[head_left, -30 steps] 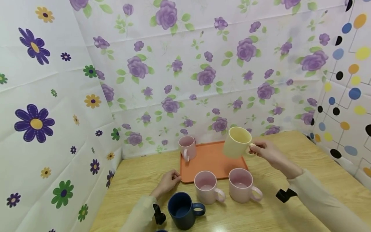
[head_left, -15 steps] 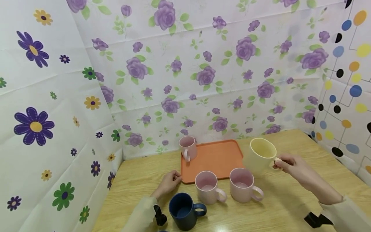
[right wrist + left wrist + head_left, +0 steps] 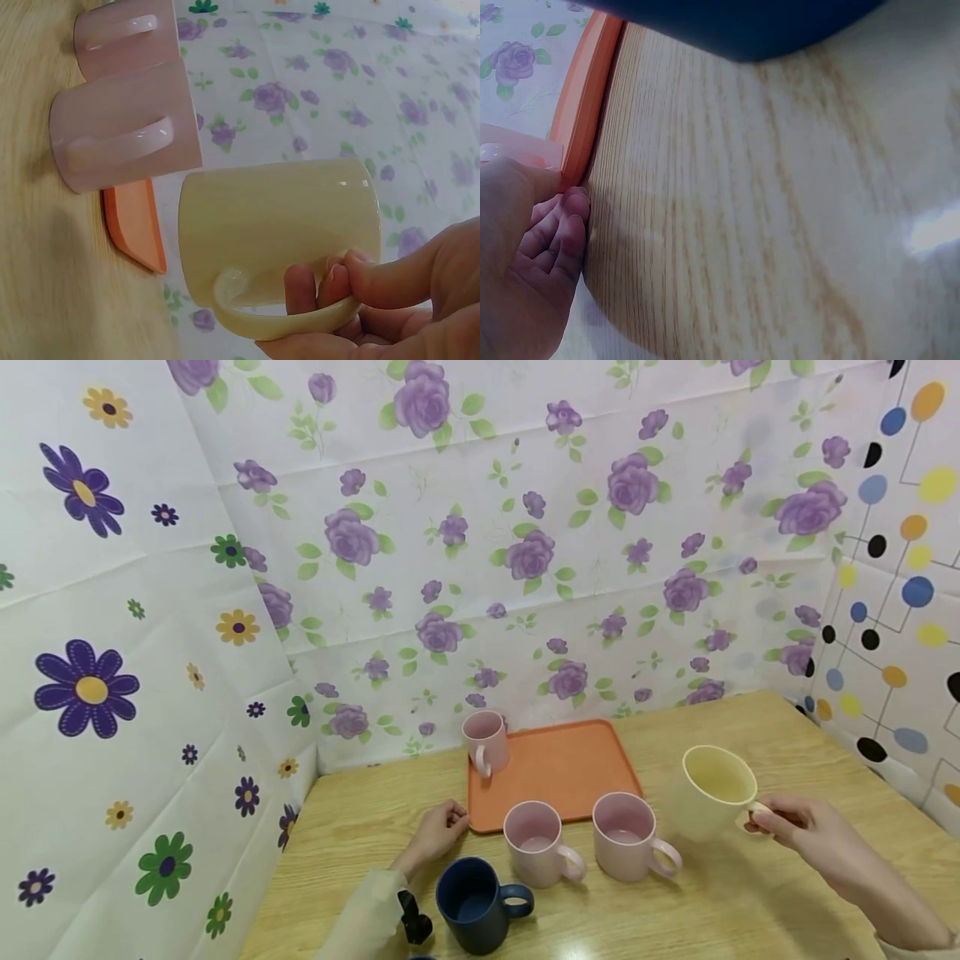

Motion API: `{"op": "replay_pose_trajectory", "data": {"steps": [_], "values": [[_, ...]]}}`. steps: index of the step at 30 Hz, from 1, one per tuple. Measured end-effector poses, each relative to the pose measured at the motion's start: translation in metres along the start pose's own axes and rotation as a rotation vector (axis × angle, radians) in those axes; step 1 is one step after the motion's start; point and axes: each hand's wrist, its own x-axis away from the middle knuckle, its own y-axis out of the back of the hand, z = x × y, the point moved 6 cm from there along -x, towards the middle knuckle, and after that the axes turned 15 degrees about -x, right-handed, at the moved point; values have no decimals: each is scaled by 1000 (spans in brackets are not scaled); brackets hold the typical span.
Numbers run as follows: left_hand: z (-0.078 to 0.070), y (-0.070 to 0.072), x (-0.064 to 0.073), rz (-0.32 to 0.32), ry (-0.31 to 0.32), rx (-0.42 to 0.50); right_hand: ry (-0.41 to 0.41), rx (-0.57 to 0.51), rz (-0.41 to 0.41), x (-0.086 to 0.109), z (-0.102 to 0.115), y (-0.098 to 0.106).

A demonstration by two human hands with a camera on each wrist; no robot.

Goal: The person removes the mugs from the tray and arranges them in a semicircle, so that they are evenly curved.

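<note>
My right hand (image 3: 832, 852) grips the handle of a pale yellow mug (image 3: 712, 793), fingers through the loop and thumb on top. The mug hangs above the table, right of the orange tray (image 3: 562, 768), its mouth facing up. My left hand (image 3: 433, 837) pinches the tray's near left corner, thumb and fingertips at the rim (image 3: 581, 112) in the left wrist view. One pink mug (image 3: 486, 745) stands on the tray's left end. Two more, a left pink mug (image 3: 534, 852) and a right pink mug (image 3: 624, 843), stand before its front edge.
A dark blue mug (image 3: 474, 910) stands beside my left forearm, its handle to the right. Part of another blue rim (image 3: 422, 957) shows at the bottom edge. Flowered cloth (image 3: 450, 568) hangs behind the wooden table (image 3: 360, 810).
My right hand has carried the yellow mug from over the tray rightward and nearer to me, off the tray's right side. The left hand has stayed at the tray corner.
</note>
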Motion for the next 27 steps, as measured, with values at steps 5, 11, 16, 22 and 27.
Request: {"op": "replay_pose_trajectory", "data": {"steps": [5,11,16,22,27], "values": [[0,-1,0,-7,6,-8,-36,23,-20,9,-12,-1],[-1,-1,1,-13,15,-14,-74,14,-14,17,-24,-3],[-2,-1,1,-10,20,-1,-117,31,1,23,-34,-4],[-1,-1,0,-8,28,8,-175,57,-9,27,-43,-4],[-2,-1,0,-15,25,-4,-212,103,-13,31,-49,-4]]}}
